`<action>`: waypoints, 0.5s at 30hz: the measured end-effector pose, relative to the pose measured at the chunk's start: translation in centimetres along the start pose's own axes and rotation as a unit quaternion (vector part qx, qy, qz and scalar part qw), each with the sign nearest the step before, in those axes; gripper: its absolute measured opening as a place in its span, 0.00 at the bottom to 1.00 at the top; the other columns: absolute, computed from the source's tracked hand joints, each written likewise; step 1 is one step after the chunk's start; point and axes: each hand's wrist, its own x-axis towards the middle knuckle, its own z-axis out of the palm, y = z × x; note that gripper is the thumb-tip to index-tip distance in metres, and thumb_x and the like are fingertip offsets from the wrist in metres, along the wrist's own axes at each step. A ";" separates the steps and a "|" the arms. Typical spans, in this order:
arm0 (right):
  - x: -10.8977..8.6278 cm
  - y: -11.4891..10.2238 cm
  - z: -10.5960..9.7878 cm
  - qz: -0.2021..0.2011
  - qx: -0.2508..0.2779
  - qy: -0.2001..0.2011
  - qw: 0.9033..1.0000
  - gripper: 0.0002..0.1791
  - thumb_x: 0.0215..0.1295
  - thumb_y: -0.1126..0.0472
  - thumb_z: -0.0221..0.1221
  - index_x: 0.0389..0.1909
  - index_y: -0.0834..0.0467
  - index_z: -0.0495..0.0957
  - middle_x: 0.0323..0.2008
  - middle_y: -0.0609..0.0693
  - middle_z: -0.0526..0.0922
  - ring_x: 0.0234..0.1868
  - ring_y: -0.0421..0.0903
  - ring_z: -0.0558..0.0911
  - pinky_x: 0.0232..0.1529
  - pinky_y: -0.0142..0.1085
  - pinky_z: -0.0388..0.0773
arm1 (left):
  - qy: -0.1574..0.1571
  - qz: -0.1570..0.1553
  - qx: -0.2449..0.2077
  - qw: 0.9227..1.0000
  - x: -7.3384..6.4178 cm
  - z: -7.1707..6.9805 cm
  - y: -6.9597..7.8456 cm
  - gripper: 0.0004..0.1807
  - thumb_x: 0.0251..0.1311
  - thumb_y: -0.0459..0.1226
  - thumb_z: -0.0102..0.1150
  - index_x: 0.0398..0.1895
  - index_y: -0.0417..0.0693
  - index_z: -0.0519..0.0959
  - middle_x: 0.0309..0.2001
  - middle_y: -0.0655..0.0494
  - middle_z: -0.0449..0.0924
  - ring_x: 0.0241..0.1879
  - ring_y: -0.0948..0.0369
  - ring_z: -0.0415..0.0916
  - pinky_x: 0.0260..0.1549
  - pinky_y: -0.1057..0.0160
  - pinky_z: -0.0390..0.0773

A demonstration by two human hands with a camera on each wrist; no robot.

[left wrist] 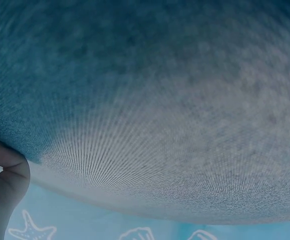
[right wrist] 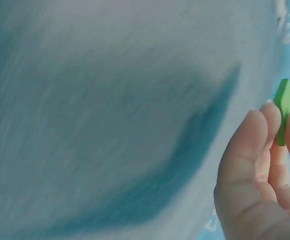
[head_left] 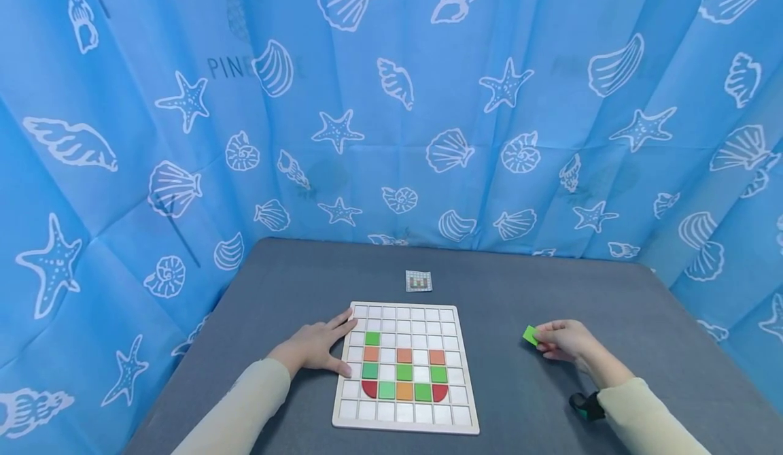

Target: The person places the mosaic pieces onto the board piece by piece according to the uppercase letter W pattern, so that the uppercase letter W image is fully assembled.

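A white gridded board (head_left: 404,428) lies on the grey table, with several coloured tiles set in its cells. Green, orange and red pieces, among them a red rounded tile (head_left: 370,388), form a W-like pattern in its lower half. My left hand (head_left: 315,346) rests at the board's left edge, fingers spread and thumb extended; only part of that hand shows in the left wrist view. To the right of the board, my right hand (head_left: 565,341) pinches a green square tile (head_left: 529,335) between thumb and fingers. The right wrist view shows this tile edge-on.
Behind the board lies a small card (head_left: 419,281) printed with a similar coloured grid pattern. A black strap with a device (head_left: 587,406) is at the right wrist. A blue shell-patterned curtain (head_left: 391,101) hangs behind and beside the table (head_left: 489,278).
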 end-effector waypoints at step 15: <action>0.0 -2.2 3.7 -0.049 0.041 0.025 0.998 0.16 0.69 0.68 0.57 0.52 0.76 0.75 0.28 0.50 0.84 0.30 0.44 0.82 0.34 0.38 0.80 | 0.003 0.001 -0.001 1.000 0.7 0.3 -0.1 0.56 0.45 0.66 0.67 0.77 0.61 0.55 0.77 0.63 0.45 0.69 0.47 0.59 0.60 0.42 0.63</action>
